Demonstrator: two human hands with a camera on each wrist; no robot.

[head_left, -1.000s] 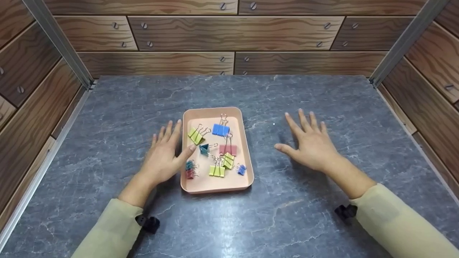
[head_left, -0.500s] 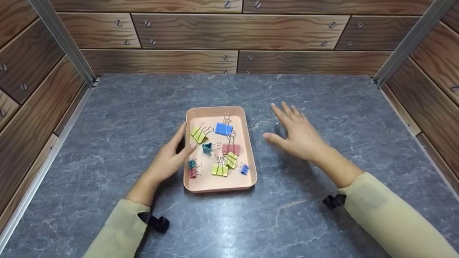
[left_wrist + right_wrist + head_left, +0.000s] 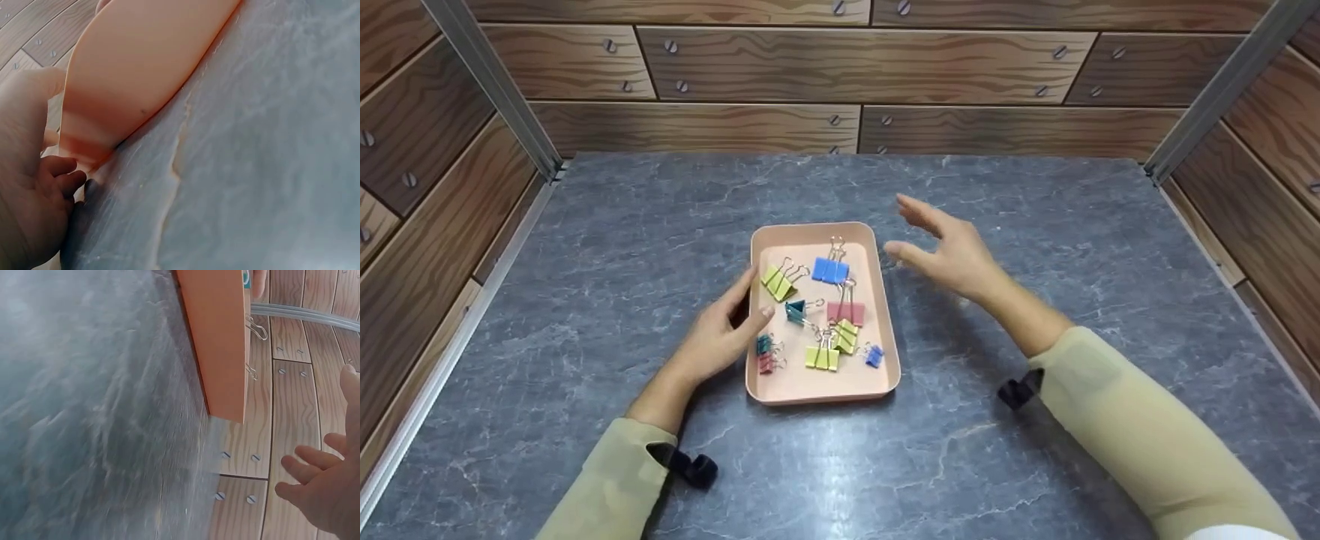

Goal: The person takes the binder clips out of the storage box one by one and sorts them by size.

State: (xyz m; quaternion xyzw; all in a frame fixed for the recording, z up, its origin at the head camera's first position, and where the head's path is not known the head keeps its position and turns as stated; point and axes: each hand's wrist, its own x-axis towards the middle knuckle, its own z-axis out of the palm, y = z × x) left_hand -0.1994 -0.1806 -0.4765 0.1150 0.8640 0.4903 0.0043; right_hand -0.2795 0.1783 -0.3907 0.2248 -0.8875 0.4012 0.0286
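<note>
A pale pink tray [image 3: 810, 388] stands on the table, holding several binder clips. Toward its far side lie a large blue clip [image 3: 830, 271] and a yellow-green clip [image 3: 778, 283]. A teal clip [image 3: 796, 310] and a pink clip [image 3: 846, 313] are in the middle. Nearer are two more yellow-green clips [image 3: 821, 358], a small blue clip [image 3: 874, 356], and small teal and red clips [image 3: 766, 364]. My left hand [image 3: 714, 343] grips the tray's left side, thumb over the rim, fingers outside. My right hand [image 3: 949, 247] is beyond the tray's right rim, fingers apart from thumb, holding nothing.
The dark marbled table [image 3: 1035, 225] reaches a wood-patterned wall [image 3: 847, 64] at the back. Similar walls close off the left and right sides, with grey metal posts [image 3: 495, 86] at the corners.
My left hand has closed onto the tray's left side. My right hand has moved left and away from me, toward the tray's far right corner. The clips lie as before.
</note>
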